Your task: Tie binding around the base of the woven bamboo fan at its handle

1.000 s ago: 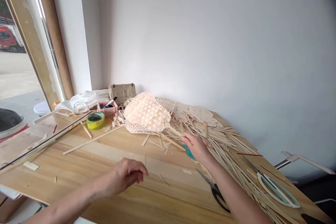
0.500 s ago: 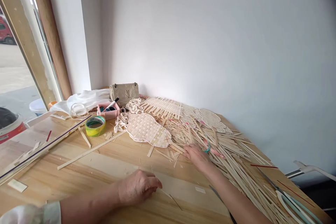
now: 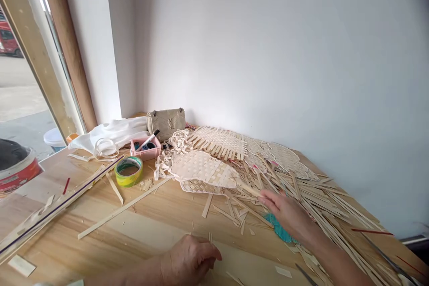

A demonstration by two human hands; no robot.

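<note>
My right hand (image 3: pixel 286 214) reaches over a heap of bamboo strips (image 3: pixel 321 214), its fingertips closed on the handle end of a woven bamboo fan (image 3: pixel 204 170). The fan hangs slightly above a second woven piece (image 3: pixel 197 186). A teal tassel (image 3: pixel 279 231) lies under that hand. My left hand (image 3: pixel 191 260) rests on the wooden table (image 3: pixel 100 250) near the front edge. Its fingers are curled with the thumb against them, and whatever is in them is hidden. Thin slivers (image 3: pixel 210 237) lie just beyond it.
Behind the fan lie more woven mats (image 3: pixel 221 140) and fan blanks (image 3: pixel 284 156). A green-yellow tape roll (image 3: pixel 128 171), pink box (image 3: pixel 145 147), beige bag (image 3: pixel 166 121) and white cloth (image 3: pixel 110 132) sit at back left. A long strip (image 3: pixel 124 208) crosses the table. A window frame stands left.
The fan, raised a second ago, came down flat and now hangs low. My right hand shifted right along the strips; my left hand settled onto the table nearer me.
</note>
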